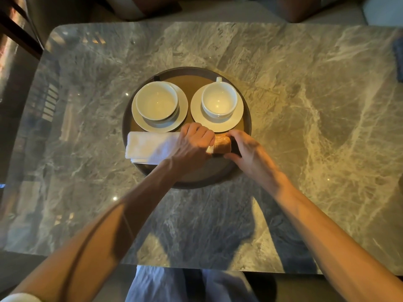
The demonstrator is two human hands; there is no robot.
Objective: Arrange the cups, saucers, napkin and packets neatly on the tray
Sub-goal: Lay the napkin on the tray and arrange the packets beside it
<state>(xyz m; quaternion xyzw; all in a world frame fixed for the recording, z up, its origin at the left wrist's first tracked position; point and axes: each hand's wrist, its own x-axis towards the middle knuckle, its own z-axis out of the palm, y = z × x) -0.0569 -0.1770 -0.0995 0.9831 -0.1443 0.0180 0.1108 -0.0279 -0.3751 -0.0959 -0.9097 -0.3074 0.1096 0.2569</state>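
A round dark tray (192, 184) sits midway between the left and right edges of a marble table (305, 105), somewhat nearer the far edge, with broad marble showing on every side of it. In the tray's far half two white saucers lie side by side, a narrow strip of brown tray floor between them. The left saucer (139, 120) carries the left cup (157, 101), whose handle cannot be seen. The right saucer (238, 119) comes close to the tray's right rim and carries the right cup (219, 101), its handle pointing at the far rim. Both cups stand upright. A folded white napkin (148, 147) lies just in front of the left saucer, its left end reaching over the tray's left rim. The brown packets (222, 144) lie in line with it, just in front of the right saucer. The left hand (192, 147) has its fingers curled down over the packets' left end, where they meet the napkin. The right hand (248, 151) brackets their right end between forefinger and thumb. The hands are near each other but apart, with the packets between them. A bare band of tray floor runs between the packets and the near rim. A dark object (399, 62) shows at the table's right edge.
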